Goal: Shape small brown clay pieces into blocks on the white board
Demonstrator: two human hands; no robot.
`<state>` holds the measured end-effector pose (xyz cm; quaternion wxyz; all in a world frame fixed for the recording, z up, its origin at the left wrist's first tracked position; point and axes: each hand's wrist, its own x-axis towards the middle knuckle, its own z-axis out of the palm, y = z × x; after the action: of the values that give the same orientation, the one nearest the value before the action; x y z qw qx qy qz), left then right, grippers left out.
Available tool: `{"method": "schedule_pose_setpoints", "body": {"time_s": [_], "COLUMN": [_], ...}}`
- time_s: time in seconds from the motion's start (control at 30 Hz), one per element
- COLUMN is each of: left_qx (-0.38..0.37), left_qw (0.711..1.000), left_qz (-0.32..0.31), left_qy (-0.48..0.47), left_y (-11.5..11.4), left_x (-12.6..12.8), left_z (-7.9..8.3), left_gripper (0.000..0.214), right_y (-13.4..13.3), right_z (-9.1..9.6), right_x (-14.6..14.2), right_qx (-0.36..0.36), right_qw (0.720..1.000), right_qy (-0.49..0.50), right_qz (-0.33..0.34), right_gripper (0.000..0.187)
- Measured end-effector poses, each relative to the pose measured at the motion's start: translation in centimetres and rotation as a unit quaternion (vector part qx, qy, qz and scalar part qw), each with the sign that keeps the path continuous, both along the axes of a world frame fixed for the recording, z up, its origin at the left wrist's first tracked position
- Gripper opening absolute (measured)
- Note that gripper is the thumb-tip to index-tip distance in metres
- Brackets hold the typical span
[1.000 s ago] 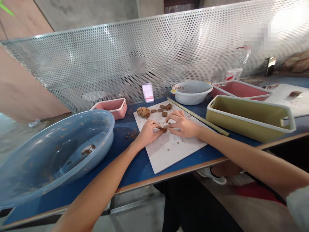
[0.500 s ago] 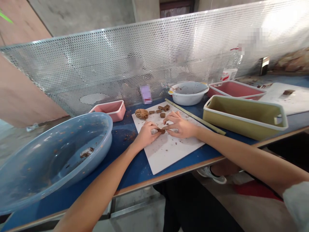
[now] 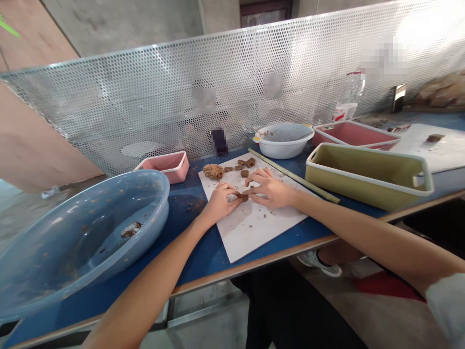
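A small piece of brown clay [image 3: 244, 197] lies on the white board [image 3: 250, 240], between my two hands. My left hand [image 3: 221, 201] pinches its left end with thumb and forefinger. From the other side, my right hand [image 3: 271, 190] has its thumb and forefinger closed at the clay's right end, the other fingers arched above the board. Behind the hands are a rough, crumbly tan lump [image 3: 213, 171] and several short clay blocks [image 3: 244, 173]. Crumbs are scattered over the board.
At left stands a large blue basin [image 3: 160, 213] with brown residue inside. A pink box [image 3: 178, 167], a white bowl [image 3: 285, 149], a red bin [image 3: 358, 140] and an olive bin [image 3: 363, 182] line the back and right. A bamboo stick [image 3: 294, 175] crosses the board's edge. Perforated metal mesh [image 3: 152, 97] rises behind.
The phone-like rectangle by the mesh has turned from light purple to dark. Both hands and the clay stay practically in place.
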<state>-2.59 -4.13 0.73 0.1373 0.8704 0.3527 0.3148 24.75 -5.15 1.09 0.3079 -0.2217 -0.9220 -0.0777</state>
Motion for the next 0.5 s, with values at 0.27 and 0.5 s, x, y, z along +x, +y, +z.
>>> {"method": "schedule_pose_setpoints", "body": {"time_s": [0.27, 0.5], "left_qx": [0.003, 0.016], "left_qw": [1.0, 1.0], "left_qz": [-0.001, -0.003], "left_qy": [0.004, 0.003], "left_y": [0.01, 0.13], "left_x": [-0.04, 0.04], "left_z": [0.0, -0.28], "left_gripper": [0.008, 0.007], "right_y": [-0.18, -0.31], "right_z": [0.31, 0.37], "right_x": [-0.07, -0.06], "right_qx": [-0.011, -0.004], "right_qw": [1.0, 1.0], "right_qy": [-0.012, -0.011], "right_qz": [0.001, 0.01], "right_gripper": [0.028, 0.029]}}
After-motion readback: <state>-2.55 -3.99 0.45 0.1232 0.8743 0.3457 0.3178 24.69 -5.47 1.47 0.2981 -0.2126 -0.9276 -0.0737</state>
